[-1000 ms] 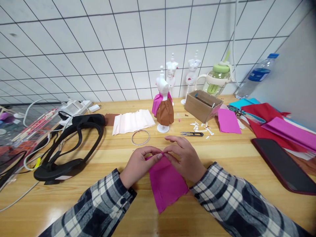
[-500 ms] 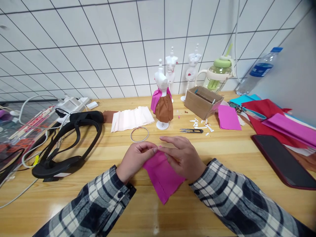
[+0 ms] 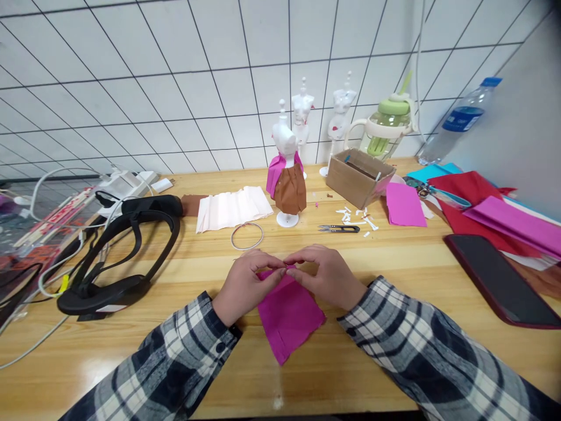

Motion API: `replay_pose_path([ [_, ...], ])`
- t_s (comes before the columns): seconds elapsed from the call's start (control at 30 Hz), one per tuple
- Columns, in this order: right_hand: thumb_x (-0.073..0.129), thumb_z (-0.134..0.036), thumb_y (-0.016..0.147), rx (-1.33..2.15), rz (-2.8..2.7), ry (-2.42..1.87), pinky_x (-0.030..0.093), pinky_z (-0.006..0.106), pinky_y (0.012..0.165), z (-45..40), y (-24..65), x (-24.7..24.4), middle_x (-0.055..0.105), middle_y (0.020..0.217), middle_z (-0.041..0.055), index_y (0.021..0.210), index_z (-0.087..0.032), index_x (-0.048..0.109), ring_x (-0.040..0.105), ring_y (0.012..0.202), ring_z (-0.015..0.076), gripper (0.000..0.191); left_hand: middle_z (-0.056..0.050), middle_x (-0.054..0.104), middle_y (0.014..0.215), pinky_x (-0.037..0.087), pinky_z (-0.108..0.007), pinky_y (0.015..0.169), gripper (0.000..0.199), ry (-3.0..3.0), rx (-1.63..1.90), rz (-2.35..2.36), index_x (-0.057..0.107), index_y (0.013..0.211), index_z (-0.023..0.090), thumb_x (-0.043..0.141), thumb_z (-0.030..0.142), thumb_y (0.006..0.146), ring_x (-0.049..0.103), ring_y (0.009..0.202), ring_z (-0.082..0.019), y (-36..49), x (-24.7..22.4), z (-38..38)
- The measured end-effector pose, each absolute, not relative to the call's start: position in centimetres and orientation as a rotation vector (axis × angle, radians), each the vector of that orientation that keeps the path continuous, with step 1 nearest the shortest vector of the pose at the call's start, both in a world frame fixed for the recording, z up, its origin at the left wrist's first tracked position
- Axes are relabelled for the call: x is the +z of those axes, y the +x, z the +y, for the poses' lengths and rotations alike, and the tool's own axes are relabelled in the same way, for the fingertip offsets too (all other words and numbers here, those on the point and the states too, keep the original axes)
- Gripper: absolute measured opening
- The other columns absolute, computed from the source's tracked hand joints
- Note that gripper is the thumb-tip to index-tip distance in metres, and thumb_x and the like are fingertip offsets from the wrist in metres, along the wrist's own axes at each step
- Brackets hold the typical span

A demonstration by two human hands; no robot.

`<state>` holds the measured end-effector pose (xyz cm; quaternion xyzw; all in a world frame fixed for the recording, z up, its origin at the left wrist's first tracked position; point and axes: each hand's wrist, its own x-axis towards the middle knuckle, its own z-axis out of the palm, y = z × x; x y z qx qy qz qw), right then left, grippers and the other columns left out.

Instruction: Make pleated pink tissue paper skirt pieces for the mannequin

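Apparent step: edge handling. Left hand (image 3: 246, 285) and right hand (image 3: 333, 277) pinch the magenta cloth (image 3: 289, 318) by its upper edge, lower centre of frame; next move likely requires matched fingertip pressure

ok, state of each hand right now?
Left hand: closed, thumb and finger pinching the magenta cloth at its top edge.
Right hand: closed, pinching the same edge close beside.

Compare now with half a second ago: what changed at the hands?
The cloth's lower corner swung left. The right hand drew its outstretched fingers in, bringing its thumb to the top edge. The left hand kept hold; nothing was let go. Scissors and dressed dummy stayed put.
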<state>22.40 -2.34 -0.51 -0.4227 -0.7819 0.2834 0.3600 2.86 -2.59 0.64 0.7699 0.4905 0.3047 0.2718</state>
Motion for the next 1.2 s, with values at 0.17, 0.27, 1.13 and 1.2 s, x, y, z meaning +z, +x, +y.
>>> replay_pose_path([
  [0.17, 0.069, -0.026, 0.082, 0.644, -2.086, -1.163, 0.043, 0.030, 0.075, -2.2, 22.3, -0.7, 0.074, 0.081, -0.0018, 0.080, -0.024, 0.072, 0.066, 0.077, 0.0158, 0.004, -0.002, 0.073, 0.073, 0.046, -0.029, 0.069, 0.013, 2.183, 0.791, 1.323, 0.075, 0.079, 0.022, 0.063, 0.028, 0.083, 0.063, 0.070, -0.016, 3.0, 0.4, -2.6],
  [0.27, 0.069, -0.024, 0.081, 0.586, -2.105, -1.196, 0.041, 0.031, 0.076, -2.1, 22.5, -0.9, 0.073, 0.078, -0.0019, 0.077, -0.023, 0.069, 0.065, 0.076, 0.0158, 0.004, -0.003, 0.074, 0.078, 0.046, -0.030, 0.071, 0.017, 2.220, 0.771, 1.309, 0.075, 0.088, 0.023, 0.062, 0.033, 0.086, 0.063, 0.071, -0.017, 2.8, 0.1, -2.4],
  [1.13, 0.067, -0.019, 0.080, 0.775, -2.031, -1.283, 0.043, 0.025, 0.064, 0.3, 24.4, -3.3, 0.072, 0.087, 0.0018, 0.097, -0.021, 0.073, 0.058, 0.067, 0.0121, 0.019, -0.003, 0.072, 0.081, 0.043, -0.033, 0.079, 0.015, 2.405, 0.561, 1.380, 0.075, 0.090, 0.024, 0.061, 0.026, 0.087, 0.062, 0.080, -0.019, 0.9, -1.6, -0.2],
  [1.2, 0.066, -0.015, 0.079, 0.739, -2.076, -1.304, 0.041, 0.025, 0.064, 0.4, 24.5, -3.3, 0.072, 0.084, 0.0004, 0.092, -0.022, 0.074, 0.057, 0.067, 0.0122, 0.017, -0.003, 0.072, 0.083, 0.043, -0.034, 0.079, 0.016, 2.410, 0.544, 1.385, 0.075, 0.093, 0.024, 0.061, 0.029, 0.088, 0.062, 0.081, -0.019, 0.9, -1.5, -0.2],
])
